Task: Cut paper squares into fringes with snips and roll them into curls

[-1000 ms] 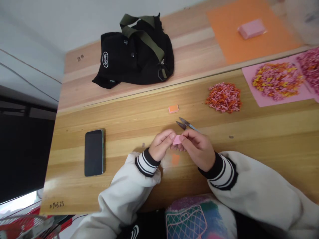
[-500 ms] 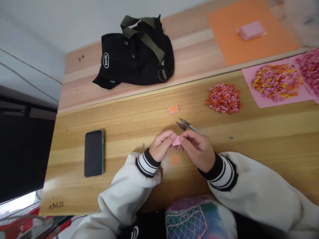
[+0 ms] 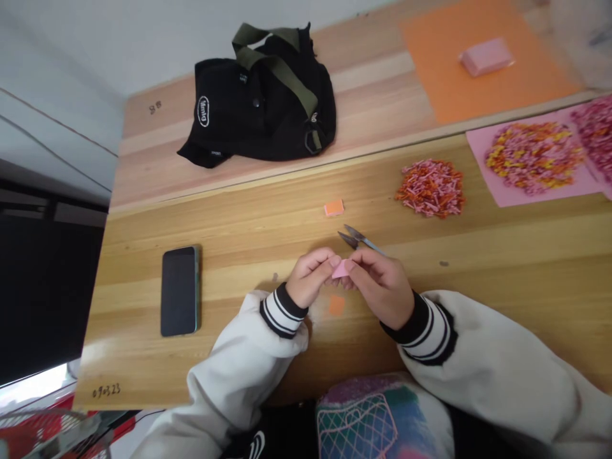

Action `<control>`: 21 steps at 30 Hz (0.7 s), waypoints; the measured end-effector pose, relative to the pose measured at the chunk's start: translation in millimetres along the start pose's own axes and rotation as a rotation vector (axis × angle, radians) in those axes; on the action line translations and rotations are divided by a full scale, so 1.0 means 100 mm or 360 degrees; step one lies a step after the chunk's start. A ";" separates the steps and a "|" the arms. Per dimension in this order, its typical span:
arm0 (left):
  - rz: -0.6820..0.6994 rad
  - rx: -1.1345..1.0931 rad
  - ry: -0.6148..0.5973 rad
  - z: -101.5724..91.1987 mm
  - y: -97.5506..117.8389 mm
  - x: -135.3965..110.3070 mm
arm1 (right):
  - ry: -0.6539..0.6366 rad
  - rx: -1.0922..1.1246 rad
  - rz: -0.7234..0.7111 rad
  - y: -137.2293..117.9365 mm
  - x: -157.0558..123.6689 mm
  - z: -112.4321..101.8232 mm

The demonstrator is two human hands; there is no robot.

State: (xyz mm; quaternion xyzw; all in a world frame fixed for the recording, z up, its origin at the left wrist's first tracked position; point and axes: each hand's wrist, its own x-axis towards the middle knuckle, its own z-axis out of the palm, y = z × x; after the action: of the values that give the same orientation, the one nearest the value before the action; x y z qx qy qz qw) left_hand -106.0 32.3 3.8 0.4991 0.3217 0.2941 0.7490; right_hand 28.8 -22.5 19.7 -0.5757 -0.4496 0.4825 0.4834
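Observation:
A small piece of pink paper (image 3: 341,270) is pinched between my two hands above the table. My left hand (image 3: 313,275) holds its left edge between thumb and fingers, and my right hand (image 3: 377,280) grips the other side. Just below them lies an orange paper square (image 3: 336,305). Thread snips (image 3: 359,238) rest beyond my right hand, their grip end partly hidden by it. Farther up sits a small stack of orange and pink paper (image 3: 333,208).
A loose pile of pink and orange pieces (image 3: 431,189) lies to the right. Beyond it, a pink sheet (image 3: 502,196) bears more coloured pieces. A phone (image 3: 180,291) is on the left, a black bag (image 3: 262,115) at the back. An orange sheet (image 3: 430,76) holds a wrapped pink pack (image 3: 486,57).
The view has shifted very slightly. Both hands keep hold of the pink paper in nearly the same spot, and its visible shape differs a little between the fingers.

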 end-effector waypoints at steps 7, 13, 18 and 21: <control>0.0026 -0.0137 -0.0074 -0.05 -0.05 0.00 | -0.0007 0.0108 0.0015 -0.02 0.02 0.01; -0.0038 -0.0111 -0.0079 -0.05 -0.01 0.00 | -0.0011 0.0107 0.0003 -0.03 0.01 0.01; -0.0100 -0.0036 -0.0039 -0.04 0.02 0.00 | -0.0016 0.0081 0.0015 -0.03 0.02 0.01; -0.0091 -0.0026 -0.0034 -0.03 0.01 0.00 | -0.0017 0.0094 0.0034 -0.04 0.02 0.01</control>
State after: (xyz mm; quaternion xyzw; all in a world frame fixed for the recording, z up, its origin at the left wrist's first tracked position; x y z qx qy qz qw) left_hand -108.3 34.0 3.8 0.4868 0.3254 0.2698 0.7644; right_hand 28.3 -20.1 23.1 -0.5634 -0.4315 0.5039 0.4924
